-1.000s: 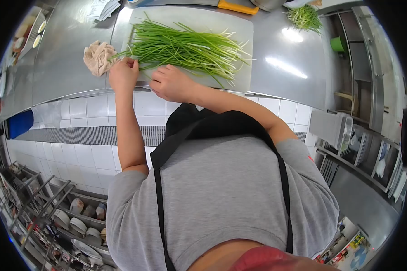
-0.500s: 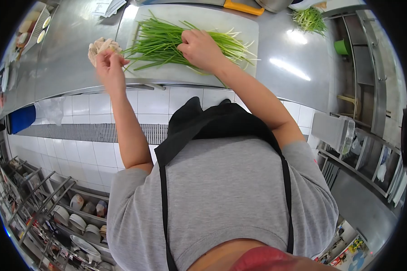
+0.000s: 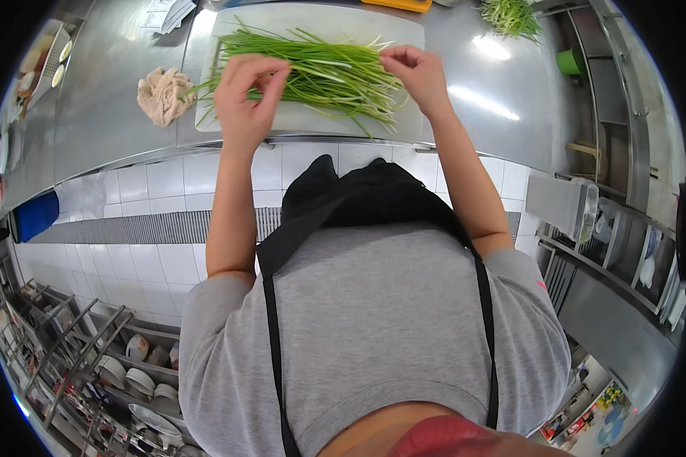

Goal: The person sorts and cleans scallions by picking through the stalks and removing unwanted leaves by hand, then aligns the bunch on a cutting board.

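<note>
A loose heap of long garlic chives (image 3: 324, 72) lies across a white cutting board (image 3: 404, 30), green tips to the left and pale ends to the right. Over the left part of the heap is my left hand (image 3: 244, 97), with thumb and forefinger curled together in a pinch; what sits between them, if anything, I cannot make out. At the pale ends, my right hand (image 3: 423, 78) pinches thumb against forefinger at the tip of a chive stalk. A crumpled beige cloth (image 3: 165, 97) rests on the steel counter left of the board.
The steel counter (image 3: 480, 107) runs along both sides of the board. A smaller bunch of chives (image 3: 511, 17) lies at the back right. Behind the board is a yellow-orange handle (image 3: 396, 4). Papers (image 3: 168, 15) lie at the back left.
My left hand has moved right, from beside the cloth to over the chives. My right hand has shifted from the middle of the heap to its pale right ends. The view has shifted slightly.
</note>
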A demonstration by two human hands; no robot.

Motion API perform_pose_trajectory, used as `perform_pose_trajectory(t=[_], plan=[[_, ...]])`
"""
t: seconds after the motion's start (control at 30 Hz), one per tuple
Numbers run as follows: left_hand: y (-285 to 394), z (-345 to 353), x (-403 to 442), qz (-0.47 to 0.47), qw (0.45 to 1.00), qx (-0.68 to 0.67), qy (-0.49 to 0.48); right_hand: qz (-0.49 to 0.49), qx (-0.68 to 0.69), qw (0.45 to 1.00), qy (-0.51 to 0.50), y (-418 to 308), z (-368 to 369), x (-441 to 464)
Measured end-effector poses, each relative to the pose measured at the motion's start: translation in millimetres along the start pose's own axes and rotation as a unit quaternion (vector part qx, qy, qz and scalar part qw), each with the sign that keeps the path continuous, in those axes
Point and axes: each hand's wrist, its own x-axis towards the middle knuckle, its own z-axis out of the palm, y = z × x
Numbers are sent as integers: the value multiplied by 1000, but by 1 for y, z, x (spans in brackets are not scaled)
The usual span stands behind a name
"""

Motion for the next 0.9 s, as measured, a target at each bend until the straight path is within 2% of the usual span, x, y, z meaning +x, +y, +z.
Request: perform_pose_trajectory(t=[0.07, 0.17, 0.23, 0.3, 0.37, 0.47, 0.5, 0.57, 0.67, 0.7, 0.73, 0.8, 0.87, 0.9], plan=[[0, 19, 15, 66, 995, 53, -48, -35, -146, 987, 50, 4, -4, -13], [-13, 46, 34, 167, 965, 123, -161, -208, -280, 921, 175, -10, 0, -31], [-32, 60, 40, 175, 945, 141, -237, -350, -300, 887, 31, -9, 25, -47], [-37, 70, 44, 179, 932, 156, -274, -319, -369, 862, -139, -17, 58, -65], [-39, 70, 48, 170, 931, 173, -273, -304, -438, 841, -90, -4, 86, -66], [-39, 56, 51, 164, 952, 158, -204, -266, -455, 841, -120, -8, 89, -63], [-42, 51, 49, 167, 956, 162, -181, -236, -440, 859, -114, -7, 88, -62], [-32, 37, 36, 102, 969, 150, -169, -175, -408, 890, -101, -5, 87, -62], [-10, 18, 5, 19, 988, 111, -107, -157, -169, 970, -82, -33, 69, -53], [-5, 13, -4, -7, 992, 93, -80, -110, -70, 990, -55, -39, 62, -47], [1, 12, -10, -29, 994, 76, -78, -62, 30, 997, -29, -44, 53, -39], [13, 17, -17, -71, 994, 44, -73, -23, 176, 984, 1, -56, 28, -21], [22, 42, 0, 3, 996, 31, -82, 12, 242, 970, -31, -67, 14, -8], [23, 60, 9, 42, 993, 66, -92, 31, 274, 960, -47, -68, 9, -4]])
